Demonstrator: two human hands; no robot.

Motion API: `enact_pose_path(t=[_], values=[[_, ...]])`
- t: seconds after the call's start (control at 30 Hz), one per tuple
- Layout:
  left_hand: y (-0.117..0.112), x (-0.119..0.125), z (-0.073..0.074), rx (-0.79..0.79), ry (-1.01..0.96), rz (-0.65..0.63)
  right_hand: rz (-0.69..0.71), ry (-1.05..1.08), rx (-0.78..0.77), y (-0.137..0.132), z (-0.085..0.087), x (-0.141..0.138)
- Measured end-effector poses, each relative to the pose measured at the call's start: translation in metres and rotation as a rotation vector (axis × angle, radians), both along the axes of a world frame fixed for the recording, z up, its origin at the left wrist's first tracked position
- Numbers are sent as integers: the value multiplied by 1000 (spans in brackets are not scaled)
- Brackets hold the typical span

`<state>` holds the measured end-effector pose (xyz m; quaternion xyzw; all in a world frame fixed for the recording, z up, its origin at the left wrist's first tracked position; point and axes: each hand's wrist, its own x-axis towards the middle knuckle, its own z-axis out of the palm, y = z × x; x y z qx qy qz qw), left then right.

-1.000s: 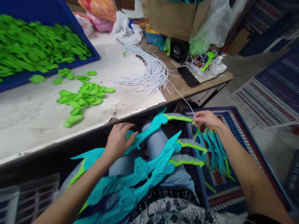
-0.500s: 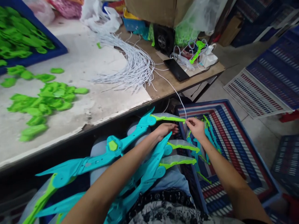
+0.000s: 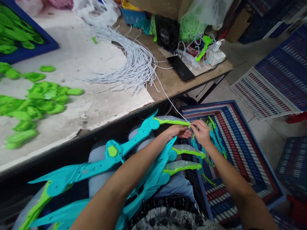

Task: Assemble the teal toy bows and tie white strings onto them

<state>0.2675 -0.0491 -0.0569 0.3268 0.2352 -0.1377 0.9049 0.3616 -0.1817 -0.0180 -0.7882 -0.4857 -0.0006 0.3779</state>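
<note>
A teal toy bow point(image 3: 100, 166) with green limbs and clear plastic edging lies across my lap. Its far green limb point(image 3: 171, 122) points right, the tip at my fingers. My right hand point(image 3: 201, 131) pinches the white cord point(image 3: 173, 105) against this tip; the pinched end is hidden by the fingers. Just below the limb, my left hand point(image 3: 178, 131) reaches with palm turned up and fingers stretched out toward the tip, close to the right fingertips. Whether it touches the cord cannot be made out. More teal bows point(image 3: 153, 175) lie under my left forearm.
A thick bundle of white cords point(image 3: 136, 60) lies on the table, beside loose green plastic pieces point(image 3: 45, 99) and a blue crate point(image 3: 50, 49) of them. A black phone point(image 3: 180, 67) and fan point(image 3: 166, 33) are farther back. At right, a striped crate point(image 3: 251, 153) holds bow parts.
My left hand has moved right, its fingers extending toward the limb tip. The cord now runs lower and more slanted to the tip. The view has shifted slightly right.
</note>
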Motion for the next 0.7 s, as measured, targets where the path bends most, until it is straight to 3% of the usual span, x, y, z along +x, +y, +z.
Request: enact_pose_path(t=[0.3,0.43,0.57,0.7], values=[[-2,3,7,28,1,5,50,188,42,-2,-11,-1],[1,-5,13,140,54,-32,49,225,13,-6,-12,-4],[17,-46,32,367,147,18,-20,261,11,-9,-16,-7],[41,-124,80,393,47,212,-66,369,29,-12,-19,-6]])
